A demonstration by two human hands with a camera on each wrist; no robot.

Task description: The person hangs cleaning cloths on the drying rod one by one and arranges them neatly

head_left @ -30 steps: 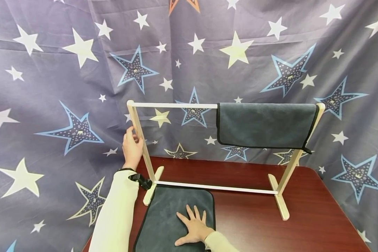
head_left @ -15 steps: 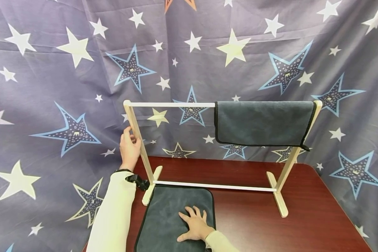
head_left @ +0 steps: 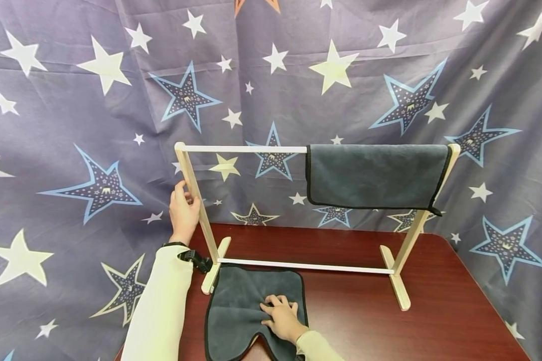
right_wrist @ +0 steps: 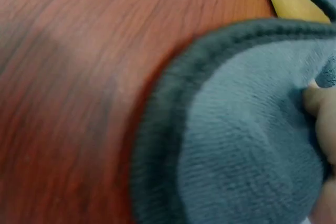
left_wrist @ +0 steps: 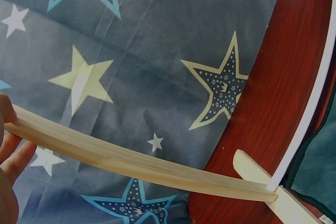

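My left hand (head_left: 183, 213) grips the left upright of a wooden drying rack (head_left: 205, 225) about halfway up. In the left wrist view, a thumb and fingers lie on both sides of that wooden post (left_wrist: 131, 161). A dark grey towel (head_left: 235, 301) with black edging lies on the table in front of the rack's left foot. My right hand (head_left: 283, 318) pinches it near the middle with curled fingers, and folds run toward the fingertips. Its near edge arches up off the table. The right wrist view shows the towel's rounded corner (right_wrist: 241, 129) beside the hand.
A second dark grey towel (head_left: 375, 175) hangs over the right half of the rack's white top bar (head_left: 244, 149). A white lower bar (head_left: 307, 265) joins the two feet. The reddish-brown table (head_left: 366, 321) reaches back to a star-patterned curtain (head_left: 131, 100).
My right hand's spread fingers have drawn together and bunched the towel, and its near edge has pulled up. The left hand keeps its place on the rack. The head view has shifted slightly.
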